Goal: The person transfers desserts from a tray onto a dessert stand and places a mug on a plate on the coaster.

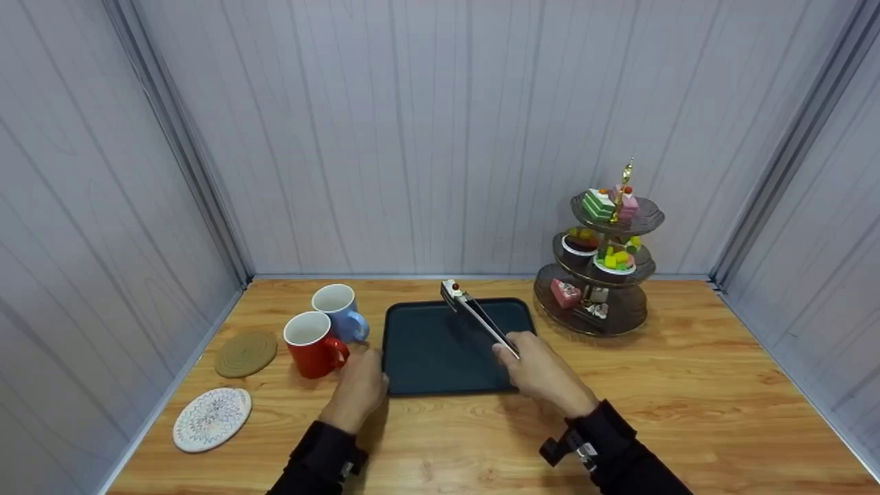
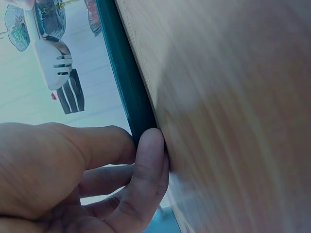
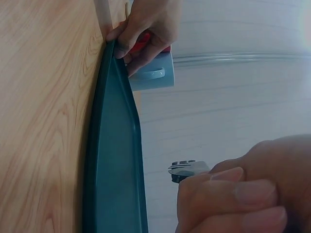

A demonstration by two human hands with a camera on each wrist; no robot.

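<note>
A dark green rectangular tray (image 1: 440,357) lies on the wooden table in front of me. My left hand (image 1: 361,385) pinches its near left corner, thumb and fingers meeting at the rim (image 2: 127,80) in the left wrist view. With curled fingers my right hand (image 1: 546,371) grips metal tongs (image 1: 485,324), which point forward and left over the tray. Between the tong tips is a small cake slice (image 1: 450,287) with dark and white layers and a red berry on top. In the right wrist view, the tong tip (image 3: 189,169) shows beyond the right hand's fingers.
Left of the tray stand a red mug (image 1: 309,354) and a light blue mug (image 1: 337,313). A woven coaster (image 1: 246,354) and a white patterned coaster (image 1: 212,419) lie farther left. At the back right, a three-tier stand (image 1: 629,313) bears several cakes and cups.
</note>
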